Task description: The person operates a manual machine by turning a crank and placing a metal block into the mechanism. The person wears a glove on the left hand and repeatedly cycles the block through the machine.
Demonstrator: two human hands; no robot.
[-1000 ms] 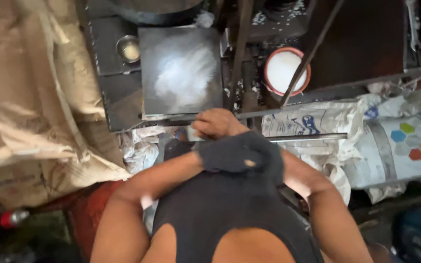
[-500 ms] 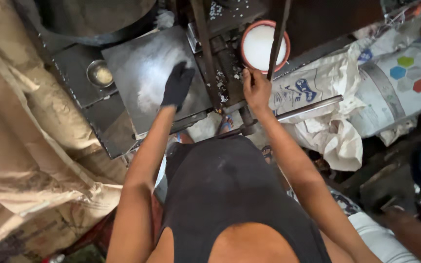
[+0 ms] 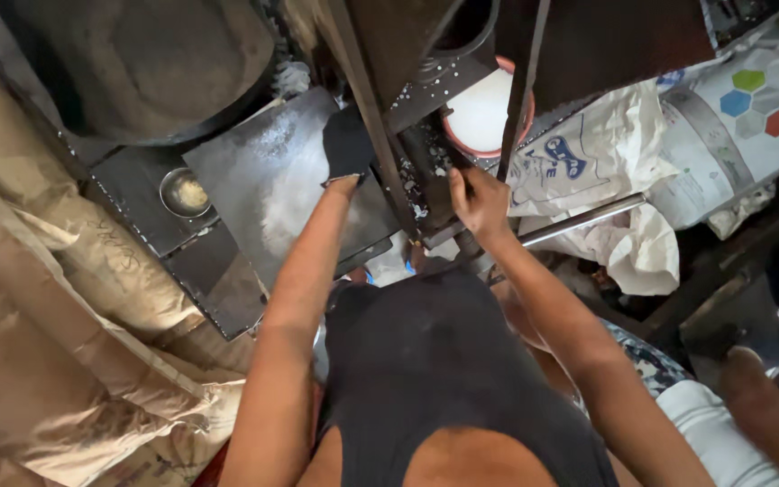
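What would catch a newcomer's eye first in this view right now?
Most striking are the two bare arms reaching up the middle: the left hand, in a dark glove, lies on a flour-dusted dark metal plate, and the right hand is against the black machine frame. Above the right hand sits a red-rimmed bowl of white powder; brown paper sacks fill the left side.

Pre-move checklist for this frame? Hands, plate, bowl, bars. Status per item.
1. Left hand, in a dark glove, rests on the flat metal plate: ok.
2. Right hand, bare, is at the dark metal frame; grip closure: cannot tell.
3. Plate surface carries white powder: ok.
4. Red-rimmed bowl of white powder sits upright, partly hidden by a slanted bar: ok.
5. Small metal cup stands apart from both hands: ok.
6. Gap between the right fingers and moving parts: cannot tell.
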